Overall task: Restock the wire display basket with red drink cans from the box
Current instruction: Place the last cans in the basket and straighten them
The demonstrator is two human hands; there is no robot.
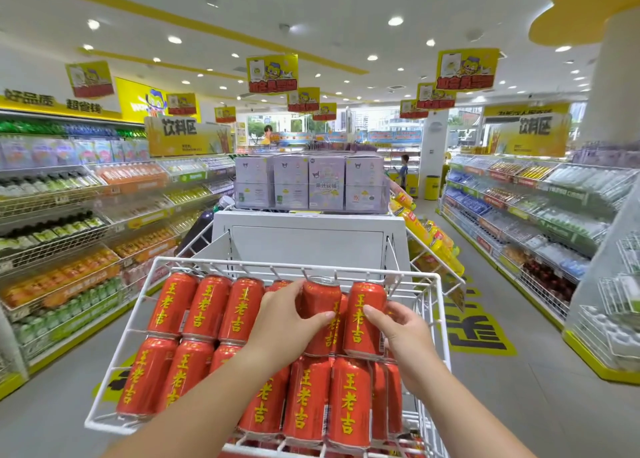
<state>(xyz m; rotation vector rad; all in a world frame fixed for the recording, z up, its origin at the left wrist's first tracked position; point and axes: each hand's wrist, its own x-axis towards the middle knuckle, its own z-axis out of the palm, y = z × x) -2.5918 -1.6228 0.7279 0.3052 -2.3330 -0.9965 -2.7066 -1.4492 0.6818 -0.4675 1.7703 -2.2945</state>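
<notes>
1. The white wire display basket (214, 262) is nearly full.
2. The red drink cans (207, 305), with yellow characters, lie on their sides in two close rows, tops pointing away.
3. One raised can (320, 302) in the far row sits higher than its neighbours, and its silver top shows.

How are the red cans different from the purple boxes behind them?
The red cans are round with yellow writing; the purple boxes are flat-sided and pale, with a cartoon figure. The red cans lie in the wire basket close by; the purple boxes stand upright on the white stand farther back. The left hand and right hand each hold one of the red cans; nothing touches the purple boxes. Both sit in neat rows.
</notes>
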